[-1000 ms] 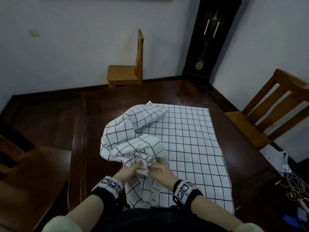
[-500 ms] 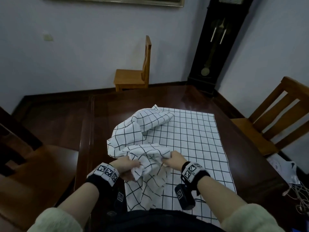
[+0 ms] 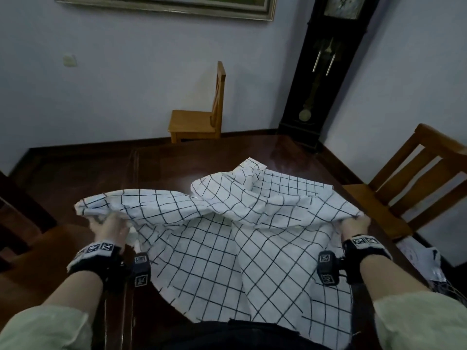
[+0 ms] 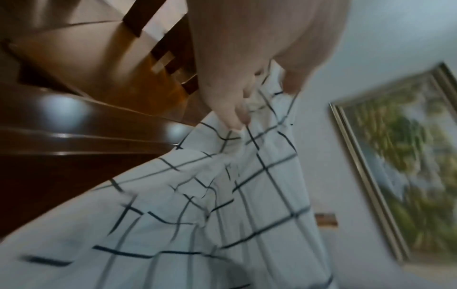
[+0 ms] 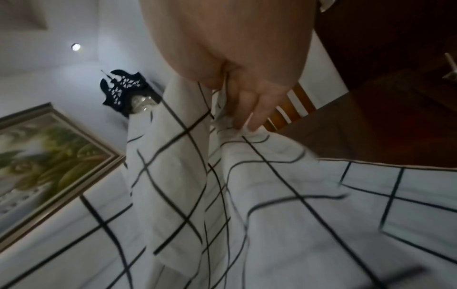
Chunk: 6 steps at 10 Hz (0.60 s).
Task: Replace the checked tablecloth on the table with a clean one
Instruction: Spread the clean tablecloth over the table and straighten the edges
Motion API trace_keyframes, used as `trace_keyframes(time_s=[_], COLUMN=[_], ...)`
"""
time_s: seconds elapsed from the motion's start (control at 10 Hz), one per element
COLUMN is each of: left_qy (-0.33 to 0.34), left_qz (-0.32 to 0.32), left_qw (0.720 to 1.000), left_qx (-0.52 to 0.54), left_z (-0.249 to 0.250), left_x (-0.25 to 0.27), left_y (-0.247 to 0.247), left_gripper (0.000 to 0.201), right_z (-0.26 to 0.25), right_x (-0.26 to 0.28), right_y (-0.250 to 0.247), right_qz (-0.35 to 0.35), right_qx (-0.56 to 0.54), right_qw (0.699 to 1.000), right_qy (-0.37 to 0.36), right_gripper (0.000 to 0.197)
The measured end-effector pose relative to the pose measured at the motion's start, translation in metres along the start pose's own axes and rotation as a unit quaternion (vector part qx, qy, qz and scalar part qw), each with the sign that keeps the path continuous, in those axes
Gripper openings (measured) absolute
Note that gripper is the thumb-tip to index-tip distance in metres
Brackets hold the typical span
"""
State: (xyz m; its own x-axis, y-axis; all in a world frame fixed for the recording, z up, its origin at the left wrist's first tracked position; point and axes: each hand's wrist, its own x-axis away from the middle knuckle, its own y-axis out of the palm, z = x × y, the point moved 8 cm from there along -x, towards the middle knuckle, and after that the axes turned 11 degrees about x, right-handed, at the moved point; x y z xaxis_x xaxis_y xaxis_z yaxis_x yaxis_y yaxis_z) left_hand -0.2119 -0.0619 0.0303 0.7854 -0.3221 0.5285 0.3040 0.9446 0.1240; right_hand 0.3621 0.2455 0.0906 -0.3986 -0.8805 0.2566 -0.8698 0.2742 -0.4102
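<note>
Head view: a person stretches the checked tablecloth (image 3: pixel 227 236) wide above the dark wooden surface (image 3: pixel 164 168), the left hand (image 3: pixel 108 227) and right hand (image 3: pixel 353 223) held well apart, each pinching a bunched stretch of the cloth's upper fold. The far part of the cloth lies rumpled on the surface; the near part hangs toward the person's body. The grips look shallow, so a sharp pull could slip the fabric free of either hand, and the trailing far part may drag or snag on the surface's edge.
</note>
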Motion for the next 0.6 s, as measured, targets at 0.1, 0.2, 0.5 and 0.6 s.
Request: trace_keyframes(time_s=[0.1, 0.2, 0.5, 0.6], left_qy=[-0.007, 0.053, 0.194, 0.128], left_qz=[0.017, 0.041, -0.23, -0.297], left_qw=[0.983, 0.954, 0.688, 0.622], left_qx=[-0.184, -0.292, -0.661, -0.713], left_z=[-0.013, -0.022, -0.126, -0.165], left_x=[0.015, 0.041, 0.112, 0.121], left_y=[0.008, 0.024, 0.084, 0.071], left_gripper=[0.113, 0.107, 0.082, 0.102], right_z=[0.008, 0.011, 0.036, 0.082], right_x=[0.026, 0.047, 0.165, 0.182], right_y=[0.015, 0.018, 0.137, 0.148], right_qz=[-0.02, -0.012, -0.275, -0.339], right_qx=[0.013, 0.227, 0.532, 0.588], right_qw=[1.0, 0.973, 0.7, 0.651], right_qy=[0.012, -0.041, -0.388, -0.339], right_gripper=[0.076, 0.089, 0.036, 0.07])
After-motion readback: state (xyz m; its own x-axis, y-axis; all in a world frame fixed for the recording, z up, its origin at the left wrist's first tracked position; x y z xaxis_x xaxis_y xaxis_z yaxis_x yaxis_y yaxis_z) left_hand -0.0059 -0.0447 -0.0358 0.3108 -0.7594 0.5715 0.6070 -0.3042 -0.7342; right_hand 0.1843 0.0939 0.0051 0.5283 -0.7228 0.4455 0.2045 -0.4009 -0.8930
